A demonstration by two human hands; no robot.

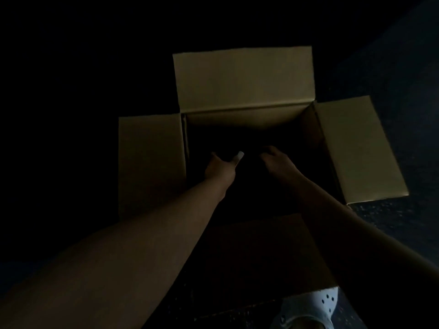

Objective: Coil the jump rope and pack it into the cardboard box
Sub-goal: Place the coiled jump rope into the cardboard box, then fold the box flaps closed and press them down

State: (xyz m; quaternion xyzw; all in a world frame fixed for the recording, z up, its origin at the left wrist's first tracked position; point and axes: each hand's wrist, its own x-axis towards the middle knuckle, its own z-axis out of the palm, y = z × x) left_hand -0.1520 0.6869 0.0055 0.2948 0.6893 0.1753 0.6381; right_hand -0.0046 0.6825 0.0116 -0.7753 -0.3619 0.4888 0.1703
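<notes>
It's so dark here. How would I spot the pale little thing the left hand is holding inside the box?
Find the open cardboard box with its four flaps spread out. Two hands reach into its dark interior; look at the left hand. At its thumb side a small pale end pokes up, the only light spot in the shadowed interior; what it is cannot be told.

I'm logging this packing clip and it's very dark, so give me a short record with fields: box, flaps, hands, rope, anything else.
box: cardboard box, open, on a dark floor
flaps: all four folded outward
hands: left hand and right hand both reach down inside the box
held: a pale piece at the left hand; too dark to identify
rope: not discernible; box interior is black
other: white perforated shoe at bottom edge
</notes>
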